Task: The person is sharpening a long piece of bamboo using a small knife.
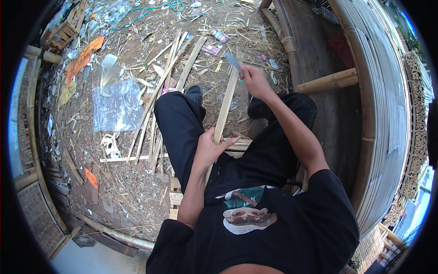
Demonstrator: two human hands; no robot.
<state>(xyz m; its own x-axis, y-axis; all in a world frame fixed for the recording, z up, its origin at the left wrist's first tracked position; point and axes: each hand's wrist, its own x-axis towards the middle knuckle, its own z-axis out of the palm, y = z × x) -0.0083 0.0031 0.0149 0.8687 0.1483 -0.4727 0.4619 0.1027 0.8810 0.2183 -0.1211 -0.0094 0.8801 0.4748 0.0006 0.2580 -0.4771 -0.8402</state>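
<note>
A long, flat bamboo strip (226,101) slants away from my lap between my knees. My left hand (210,148) is wrapped round its near part, with the thumb stretched out to the right. At the strip's far end, my right hand (256,81) grips a knife by its handle, which the fingers hide. The knife's bluish-grey blade (232,60) points up and left, close to the strip's tip; I cannot tell whether it touches. Below the strip, a small wooden seat or crate (239,145) shows between my thighs.
Several bamboo strips (150,109) lie on the ground to the left, beside a clear plastic sheet (117,105) and orange scraps (84,59). A bamboo-framed bench (333,82) runs close along my right side. A wooden crate (62,34) stands at the far left. Shavings and litter cover the soil.
</note>
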